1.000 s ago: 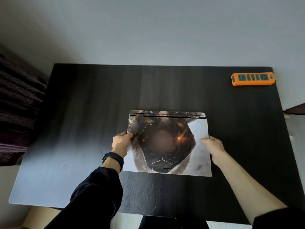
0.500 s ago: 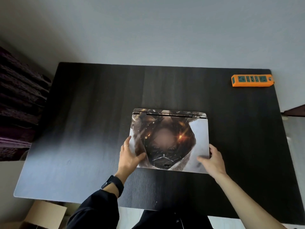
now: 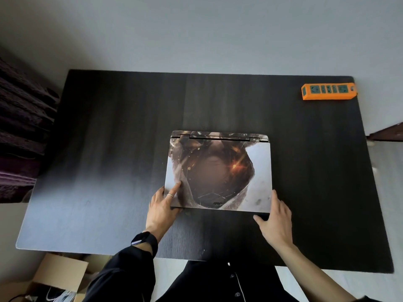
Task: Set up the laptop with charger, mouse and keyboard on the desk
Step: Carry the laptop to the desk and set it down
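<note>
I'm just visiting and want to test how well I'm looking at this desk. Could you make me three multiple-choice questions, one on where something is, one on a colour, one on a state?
1. Where does the power strip sit on the desk?
A. far right corner
B. near left corner
C. on top of the laptop

2. What colour is the power strip's casing?
A. white
B. orange
C. blue

3. What state is the laptop in?
A. open, screen lit
B. closed, lid down
C. standing on its edge

Answers:
1. A, it lies by the desk's far edge on the right.
2. B, its body is orange with green sockets.
3. B, the decorated lid lies flat, with the left hand and right hand at its near corners.
</note>
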{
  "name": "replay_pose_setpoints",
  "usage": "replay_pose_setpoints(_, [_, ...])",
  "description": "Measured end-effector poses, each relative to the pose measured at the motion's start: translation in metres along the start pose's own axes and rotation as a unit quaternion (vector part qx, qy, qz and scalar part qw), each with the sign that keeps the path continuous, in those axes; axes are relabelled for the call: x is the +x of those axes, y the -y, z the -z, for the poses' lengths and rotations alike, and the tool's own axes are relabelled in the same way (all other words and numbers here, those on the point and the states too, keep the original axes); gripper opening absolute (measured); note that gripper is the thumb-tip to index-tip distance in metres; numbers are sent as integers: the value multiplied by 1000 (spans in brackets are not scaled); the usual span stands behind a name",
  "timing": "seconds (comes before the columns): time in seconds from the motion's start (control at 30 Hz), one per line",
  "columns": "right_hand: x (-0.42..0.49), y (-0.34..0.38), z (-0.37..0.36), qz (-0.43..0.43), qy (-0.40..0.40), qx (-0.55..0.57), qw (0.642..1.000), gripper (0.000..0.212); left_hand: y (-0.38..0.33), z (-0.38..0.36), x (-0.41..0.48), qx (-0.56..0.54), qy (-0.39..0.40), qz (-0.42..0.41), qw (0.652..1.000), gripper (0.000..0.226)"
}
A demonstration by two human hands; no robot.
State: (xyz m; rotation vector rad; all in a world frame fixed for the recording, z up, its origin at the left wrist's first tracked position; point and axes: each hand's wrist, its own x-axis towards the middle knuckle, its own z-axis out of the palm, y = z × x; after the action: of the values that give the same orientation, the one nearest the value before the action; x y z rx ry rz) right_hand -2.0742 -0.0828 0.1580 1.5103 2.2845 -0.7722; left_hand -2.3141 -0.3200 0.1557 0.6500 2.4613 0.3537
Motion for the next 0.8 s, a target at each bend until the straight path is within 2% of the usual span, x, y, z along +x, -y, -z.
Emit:
replay_pose_setpoints(0.5, [52, 23, 28, 32, -26, -27, 999, 107, -15, 10, 49, 40, -5, -1, 999, 97])
replay_pose_setpoints(0.8, [78, 32, 39, 38, -37, -35, 998, 107, -37, 18, 69, 103, -4, 22, 994, 98])
